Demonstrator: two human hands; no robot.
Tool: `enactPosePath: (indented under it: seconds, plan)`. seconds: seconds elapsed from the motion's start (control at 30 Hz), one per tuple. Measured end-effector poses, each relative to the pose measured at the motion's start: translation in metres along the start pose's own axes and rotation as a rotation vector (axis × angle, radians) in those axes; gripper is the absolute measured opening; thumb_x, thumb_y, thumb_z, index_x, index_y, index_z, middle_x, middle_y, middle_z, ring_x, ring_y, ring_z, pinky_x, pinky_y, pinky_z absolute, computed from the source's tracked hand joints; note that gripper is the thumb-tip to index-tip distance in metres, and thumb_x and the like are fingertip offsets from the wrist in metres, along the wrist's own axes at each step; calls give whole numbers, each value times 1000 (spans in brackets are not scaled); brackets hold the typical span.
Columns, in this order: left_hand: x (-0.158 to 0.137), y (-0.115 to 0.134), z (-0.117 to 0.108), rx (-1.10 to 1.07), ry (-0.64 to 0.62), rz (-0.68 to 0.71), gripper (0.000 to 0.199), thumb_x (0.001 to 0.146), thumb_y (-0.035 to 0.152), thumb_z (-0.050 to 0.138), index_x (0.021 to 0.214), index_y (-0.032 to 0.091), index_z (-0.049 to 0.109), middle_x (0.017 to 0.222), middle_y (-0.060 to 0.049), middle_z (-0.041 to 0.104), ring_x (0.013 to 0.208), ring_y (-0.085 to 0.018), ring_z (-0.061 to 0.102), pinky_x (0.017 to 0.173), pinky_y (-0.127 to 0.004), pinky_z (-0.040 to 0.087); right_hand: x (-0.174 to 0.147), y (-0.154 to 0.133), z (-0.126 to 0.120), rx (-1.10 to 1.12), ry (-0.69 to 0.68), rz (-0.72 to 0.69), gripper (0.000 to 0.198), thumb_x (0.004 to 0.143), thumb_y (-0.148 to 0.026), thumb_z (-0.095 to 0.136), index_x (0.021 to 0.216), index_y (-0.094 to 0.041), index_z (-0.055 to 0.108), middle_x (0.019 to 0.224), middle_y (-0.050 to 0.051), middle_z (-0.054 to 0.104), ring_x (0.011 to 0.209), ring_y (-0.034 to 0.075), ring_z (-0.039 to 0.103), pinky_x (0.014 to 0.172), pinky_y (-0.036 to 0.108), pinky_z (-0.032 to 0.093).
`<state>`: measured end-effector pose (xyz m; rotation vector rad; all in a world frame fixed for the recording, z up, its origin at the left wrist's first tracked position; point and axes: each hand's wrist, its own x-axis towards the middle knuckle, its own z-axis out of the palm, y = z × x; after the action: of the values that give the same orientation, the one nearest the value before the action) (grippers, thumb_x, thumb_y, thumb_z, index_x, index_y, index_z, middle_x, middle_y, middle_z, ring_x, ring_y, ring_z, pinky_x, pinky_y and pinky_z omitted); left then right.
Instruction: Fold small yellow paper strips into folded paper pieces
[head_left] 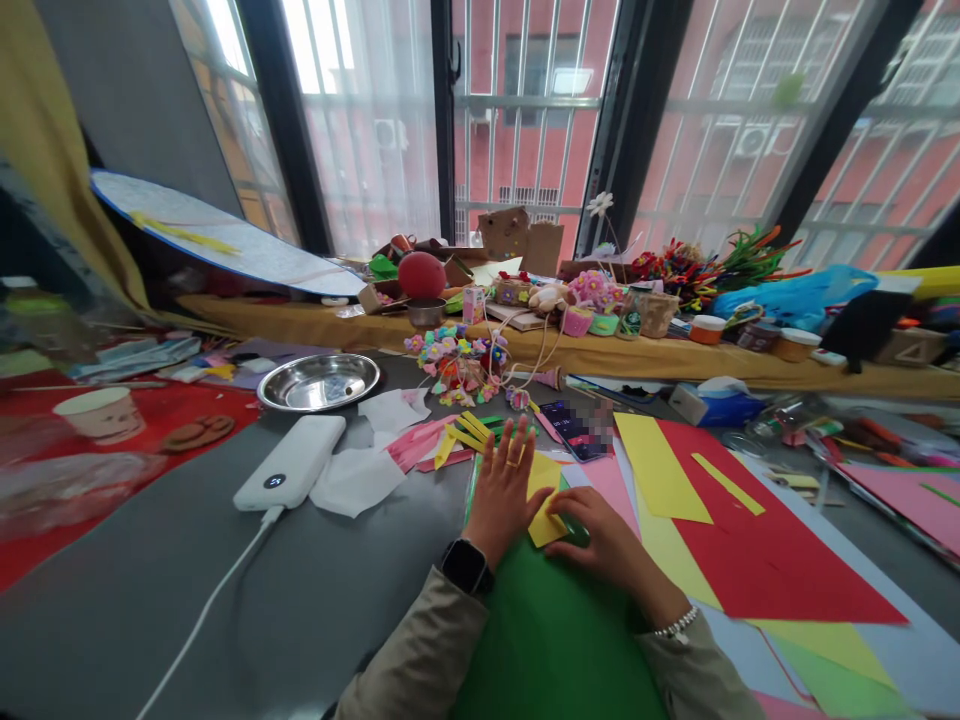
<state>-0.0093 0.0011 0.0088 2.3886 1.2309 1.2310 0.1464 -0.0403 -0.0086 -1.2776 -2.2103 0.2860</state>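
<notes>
Head view: flat left hand (501, 492) partly hides yellow paper (544, 526); right hand's (602, 535) grip unclear.

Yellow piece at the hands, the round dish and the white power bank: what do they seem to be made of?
Yellow piece: matte paper or thin card, judging by its flat, straight-edged look and lack of shine. Round dish: polished metal, perhaps stainless steel, given its mirror-like reflections. White power bank: probably smooth plastic, from its even colour and rounded edges, though coated metal can't be excluded.

Left hand (501, 497) flat, right hand (606, 538) — curved (loosely)
</notes>
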Motion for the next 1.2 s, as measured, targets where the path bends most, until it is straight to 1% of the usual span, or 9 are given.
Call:
enactPosePath:
  seconds: [0.07,0.2,0.43,0.63,0.83,0.9,1.0,1.1,1.2]
  plan:
    - [-3,0,3,355,-65,120,59,74,41,39,123,13,24,132,-9,20,121,-21,7,98,-43,5,-1,0,0,17,-29,8,34,62,-38,60,89,-19,54,92,7,53,86,20,47,73,32,40]
    - [-4,-2,3,586,-89,157,61,76,43,34,126,14,15,134,-9,11,121,-23,4,97,-45,6,-1,0,1,46,-35,8,30,65,-34,58,90,-20,53,92,7,53,86,19,47,74,31,40]
    - [-4,-7,5,638,-84,175,65,73,42,41,126,16,14,134,-10,10,121,-25,2,97,-48,7,-1,-2,-1,50,-18,-7,26,66,-29,56,90,-18,54,92,7,53,86,19,48,73,30,40]
    - [-7,-19,13,695,-28,179,50,75,8,36,123,16,24,132,-10,18,121,-21,6,98,-43,12,-1,-2,2,46,21,1,18,73,-19,46,89,-18,53,88,7,54,84,17,49,73,29,40]
    - [-9,-22,15,666,-27,183,41,75,12,39,116,16,38,131,-11,21,121,-22,8,97,-46,13,0,4,7,31,85,50,19,73,-12,40,84,-17,55,82,6,57,80,17,52,70,30,42]
    - [-8,-19,13,651,-13,144,43,74,8,37,117,16,36,132,-11,20,121,-23,8,96,-47,12,0,6,7,49,163,117,18,73,-15,41,83,-17,55,81,7,59,78,19,54,70,31,42]
    - [-6,-14,10,611,67,64,50,73,4,34,122,13,26,131,-13,19,121,-22,10,96,-45,15,0,9,5,208,366,311,17,74,-22,41,84,-17,54,77,6,61,71,19,58,66,32,44]
    - [-3,-11,8,513,119,58,50,75,11,36,123,10,22,129,-15,25,120,-21,16,95,-41,22,1,11,2,588,540,476,19,73,-30,45,86,-17,51,76,4,62,68,18,61,63,30,47]
    - [-2,-10,6,389,131,74,45,77,20,37,120,10,27,121,-15,38,114,-20,31,89,-35,32,3,12,1,979,601,547,26,66,-32,56,86,-16,48,76,4,64,68,18,62,65,29,48]
